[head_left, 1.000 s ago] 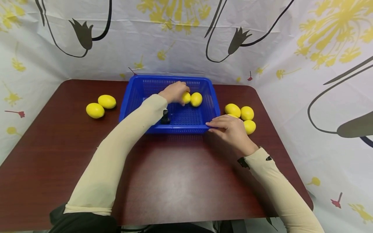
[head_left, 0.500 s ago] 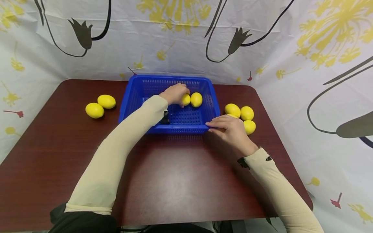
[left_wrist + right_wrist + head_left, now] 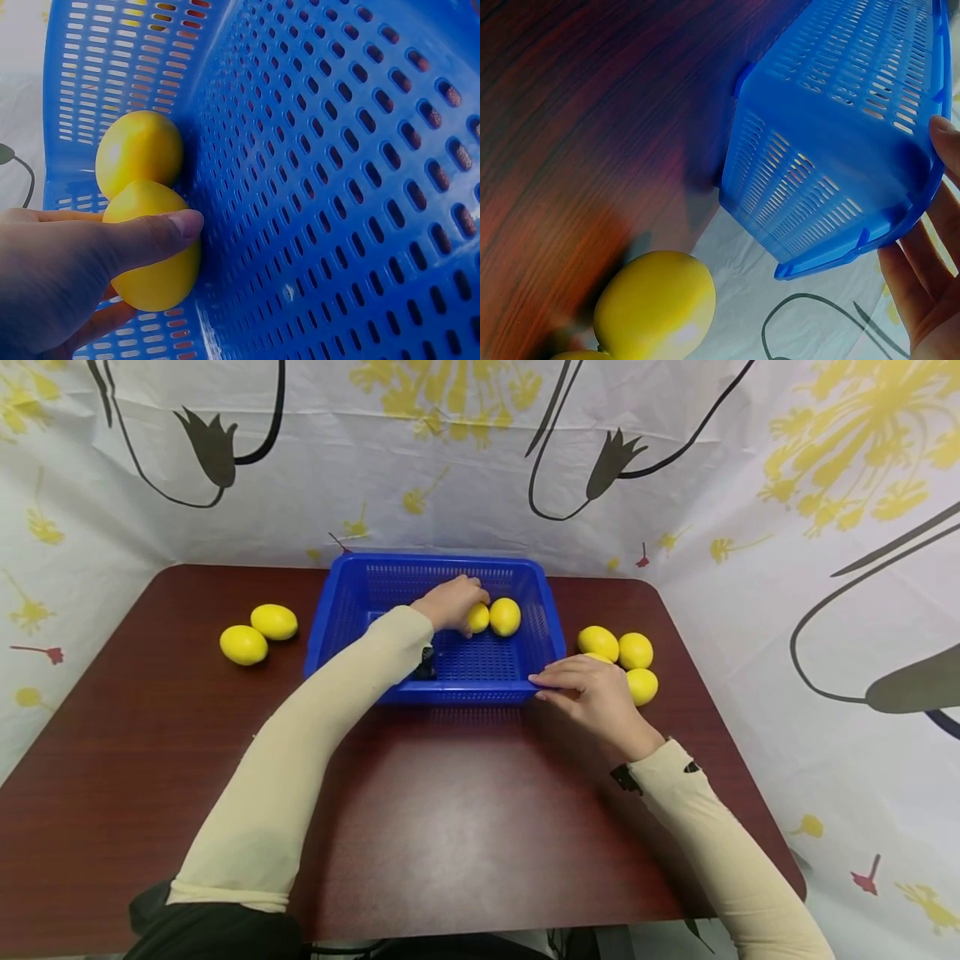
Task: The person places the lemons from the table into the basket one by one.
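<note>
Far left there's a white sheet (image 3: 30, 518) printed with yellow, grey and a few red flowers, and it goes round the back and right side too. Two lemons (image 3: 243, 645) sit close together on the left of the table (image 3: 450, 843), which is dark reddish-brown with a glare patch near the front. A cream sleeve (image 3: 315, 718) stretches over to the left hand (image 3: 448, 603), which is down in the blue basket (image 3: 465, 695) with thumb and fingers clamped round one lemon (image 3: 154, 283). Another lemon (image 3: 506, 617) lies right beside it in there, can't tell if they touch. The basket's full of little slots. Next, the right hand (image 3: 592, 697) pinches the basket's near right corner. Past that, four more lemons (image 3: 636, 651) are bunched on the table, one mostly hidden behind that hand.
</note>
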`<control>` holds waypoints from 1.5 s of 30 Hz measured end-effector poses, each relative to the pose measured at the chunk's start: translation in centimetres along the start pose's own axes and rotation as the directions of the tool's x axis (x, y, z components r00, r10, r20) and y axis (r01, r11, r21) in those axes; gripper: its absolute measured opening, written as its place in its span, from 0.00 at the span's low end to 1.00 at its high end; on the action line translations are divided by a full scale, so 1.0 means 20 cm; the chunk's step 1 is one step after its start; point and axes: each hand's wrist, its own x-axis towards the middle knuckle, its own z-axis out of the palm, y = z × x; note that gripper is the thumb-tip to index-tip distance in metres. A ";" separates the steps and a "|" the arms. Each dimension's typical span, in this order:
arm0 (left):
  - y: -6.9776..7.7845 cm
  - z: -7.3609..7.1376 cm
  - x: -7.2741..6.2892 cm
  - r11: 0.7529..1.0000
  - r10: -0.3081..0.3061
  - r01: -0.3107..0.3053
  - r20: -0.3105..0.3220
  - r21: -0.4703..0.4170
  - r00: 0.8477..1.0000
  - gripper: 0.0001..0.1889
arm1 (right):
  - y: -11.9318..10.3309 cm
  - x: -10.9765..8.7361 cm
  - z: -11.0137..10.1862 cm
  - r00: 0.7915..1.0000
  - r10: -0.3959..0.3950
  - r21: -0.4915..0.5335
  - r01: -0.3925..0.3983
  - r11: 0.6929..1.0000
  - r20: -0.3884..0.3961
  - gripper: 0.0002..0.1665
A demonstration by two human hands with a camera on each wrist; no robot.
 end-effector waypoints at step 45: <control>-0.02 -0.33 -0.13 1.000 -0.001 0.003 0.073 -0.026 0.997 0.34 | -0.02 0.00 -0.01 1.000 0.011 -0.011 -0.011 1.000 0.004 0.17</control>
